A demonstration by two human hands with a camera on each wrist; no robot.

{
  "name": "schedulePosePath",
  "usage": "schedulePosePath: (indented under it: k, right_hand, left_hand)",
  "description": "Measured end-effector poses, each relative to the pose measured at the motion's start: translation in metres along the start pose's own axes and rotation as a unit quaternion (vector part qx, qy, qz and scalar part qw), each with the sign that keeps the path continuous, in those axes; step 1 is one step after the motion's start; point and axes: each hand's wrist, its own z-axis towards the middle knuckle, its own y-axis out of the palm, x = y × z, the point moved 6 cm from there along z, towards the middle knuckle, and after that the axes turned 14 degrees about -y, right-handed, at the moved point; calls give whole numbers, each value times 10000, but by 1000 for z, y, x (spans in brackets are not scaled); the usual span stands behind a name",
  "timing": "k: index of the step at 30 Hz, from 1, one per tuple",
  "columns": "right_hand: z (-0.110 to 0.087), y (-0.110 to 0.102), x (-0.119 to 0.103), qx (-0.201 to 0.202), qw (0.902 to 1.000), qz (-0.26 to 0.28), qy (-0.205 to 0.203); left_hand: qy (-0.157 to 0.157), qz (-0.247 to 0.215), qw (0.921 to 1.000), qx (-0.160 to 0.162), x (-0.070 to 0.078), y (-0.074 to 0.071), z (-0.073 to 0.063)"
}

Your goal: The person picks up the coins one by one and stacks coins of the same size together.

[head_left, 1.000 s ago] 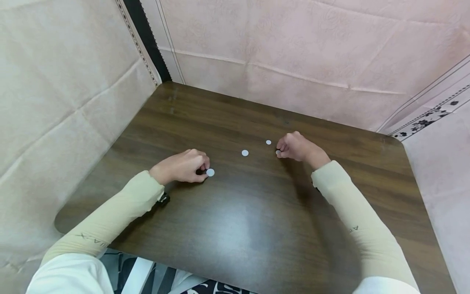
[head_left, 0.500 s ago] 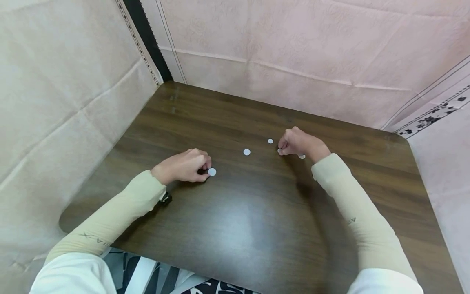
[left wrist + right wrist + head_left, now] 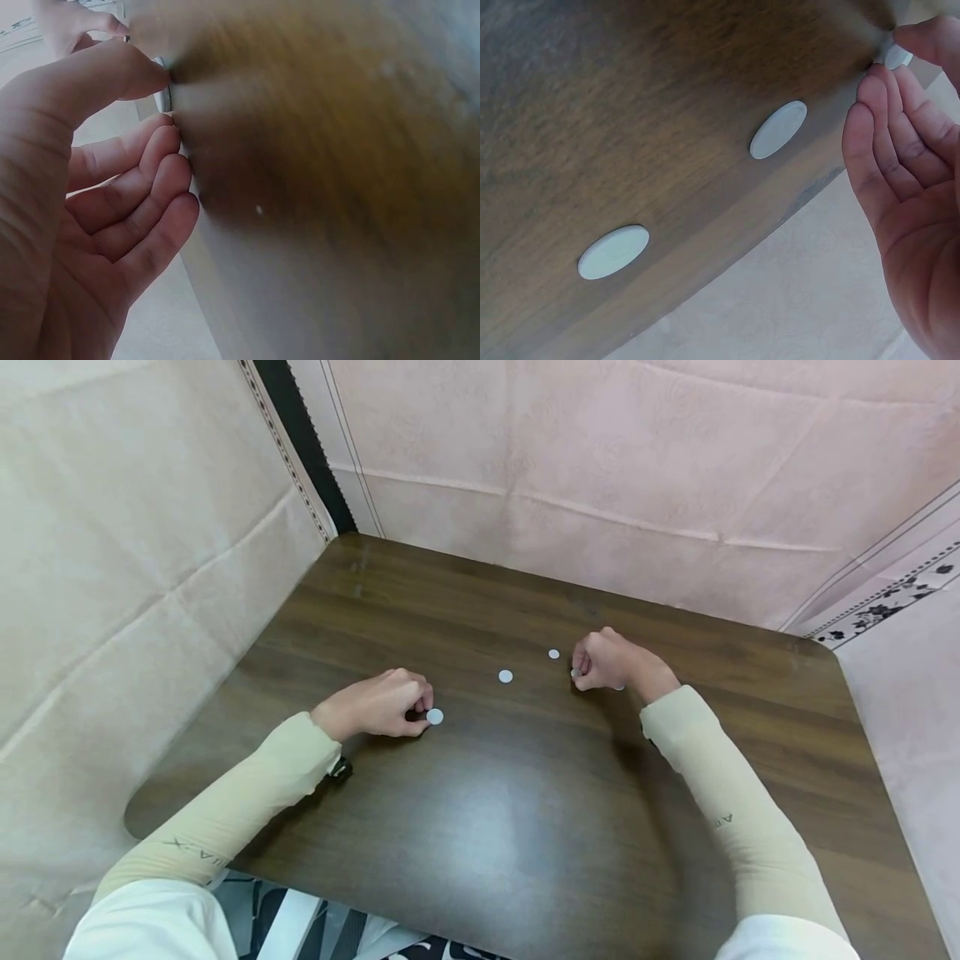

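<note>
Several small white discs lie on a dark wooden table (image 3: 525, 827). My left hand (image 3: 423, 710) rests on the table at centre left and pinches one white disc (image 3: 434, 717) between thumb and forefinger; its edge (image 3: 161, 86) shows in the blurred left wrist view. My right hand (image 3: 577, 670) sits curled at centre right and pinches another disc (image 3: 575, 674) at its fingertips, the same disc (image 3: 896, 56) seen close up. Two loose discs (image 3: 506, 676) (image 3: 553, 654) lie between the hands, and two flat discs (image 3: 778, 129) (image 3: 613, 252) show in the right wrist view.
Pink fabric walls (image 3: 600, 460) close in the table at the back, left and right. A sliver of one more disc (image 3: 619, 688) shows under the right hand's heel. The table's front edge (image 3: 360, 906) is near my body.
The right hand lifted a little, showing a disc beneath its heel, then settled back. The left hand keeps its pinch in the same place. The view shifted slightly.
</note>
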Motion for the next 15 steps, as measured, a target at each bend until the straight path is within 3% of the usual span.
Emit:
schedulePosePath:
  k: [15]
  right_hand:
    - [-8,-1,-23,418,9979,135,-471]
  left_hand:
    - [51,4,10000,64,-3,1,0]
